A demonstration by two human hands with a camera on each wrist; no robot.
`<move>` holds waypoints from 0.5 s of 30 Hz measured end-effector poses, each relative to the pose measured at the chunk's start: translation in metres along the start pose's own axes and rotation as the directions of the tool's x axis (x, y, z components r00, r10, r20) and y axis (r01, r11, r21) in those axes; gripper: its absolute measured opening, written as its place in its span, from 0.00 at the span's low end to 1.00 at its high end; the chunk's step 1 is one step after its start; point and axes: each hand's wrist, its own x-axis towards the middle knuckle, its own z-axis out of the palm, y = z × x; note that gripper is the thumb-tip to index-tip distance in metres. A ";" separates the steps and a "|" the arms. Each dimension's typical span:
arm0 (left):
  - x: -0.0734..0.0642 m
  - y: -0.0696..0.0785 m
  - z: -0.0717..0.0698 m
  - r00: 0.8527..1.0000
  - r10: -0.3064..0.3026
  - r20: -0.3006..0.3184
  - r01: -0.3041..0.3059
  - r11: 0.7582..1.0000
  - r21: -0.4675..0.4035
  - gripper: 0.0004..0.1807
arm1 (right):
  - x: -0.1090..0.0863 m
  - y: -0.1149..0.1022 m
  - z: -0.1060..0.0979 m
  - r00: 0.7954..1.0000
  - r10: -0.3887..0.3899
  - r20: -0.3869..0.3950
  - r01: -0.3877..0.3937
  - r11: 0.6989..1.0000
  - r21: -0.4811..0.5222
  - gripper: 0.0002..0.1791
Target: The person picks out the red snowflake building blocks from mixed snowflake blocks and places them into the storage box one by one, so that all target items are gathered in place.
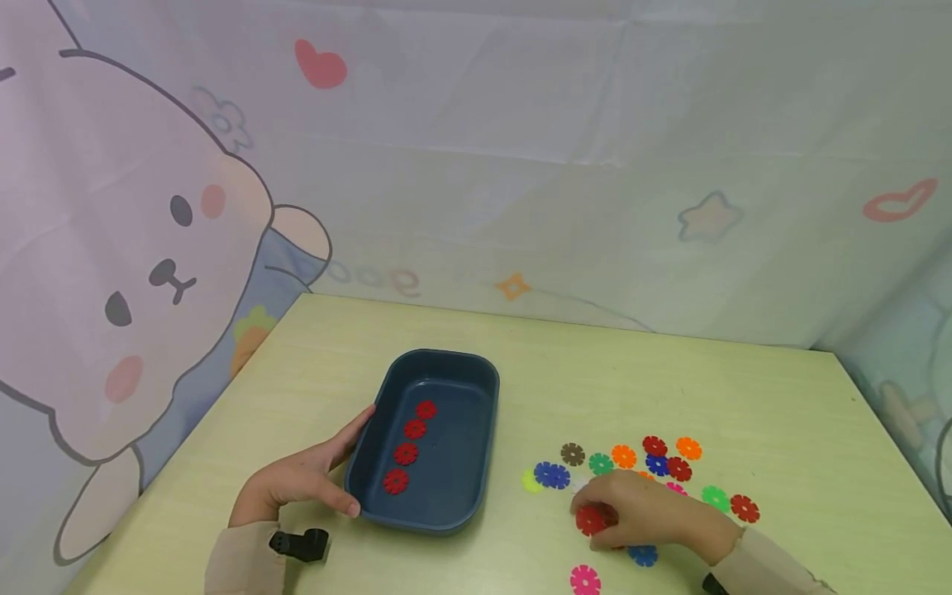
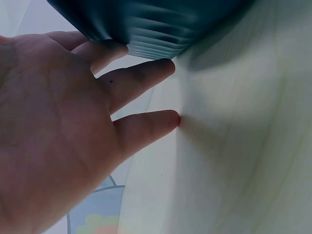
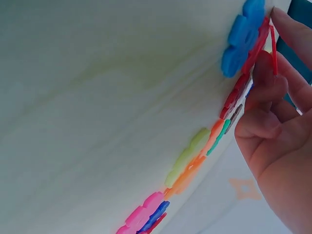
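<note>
A dark blue rectangular tray (image 1: 452, 463) holds several red notched discs (image 1: 405, 454) in a slanting row along its left half. Against the tray's left wall rests my left hand (image 1: 305, 479), thumb near the front corner and fingers farther back. In the left wrist view its fingers (image 2: 141, 83) are spread and fairly straight beside the tray's outer wall (image 2: 151, 29). My right hand (image 1: 643, 508) pinches a red notched disc (image 1: 590, 521) between thumb and fingertips, low over the loose pieces. The right wrist view shows this red disc (image 3: 274, 51) edge-on.
Loose notched discs surround my right hand: a dark blue one (image 1: 552, 475), a brown one (image 1: 573, 454), an orange one (image 1: 688, 448), a green one (image 1: 716, 497), a red one (image 1: 744, 508) and a pink one (image 1: 585, 579) at the front. A printed curtain (image 1: 476, 165) hangs behind the table.
</note>
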 end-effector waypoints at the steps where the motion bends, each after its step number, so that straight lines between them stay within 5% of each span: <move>1: 0.000 0.000 0.000 1.000 -0.002 -0.001 0.002 1.000 0.000 0.70 | 0.000 0.000 0.000 1.000 0.001 0.005 -0.001 1.000 0.007 0.18; 15: 0.001 0.000 0.000 1.000 -0.011 0.001 0.011 1.000 -0.008 0.70 | -0.002 -0.001 -0.003 1.000 0.002 0.010 -0.003 0.999 0.046 0.17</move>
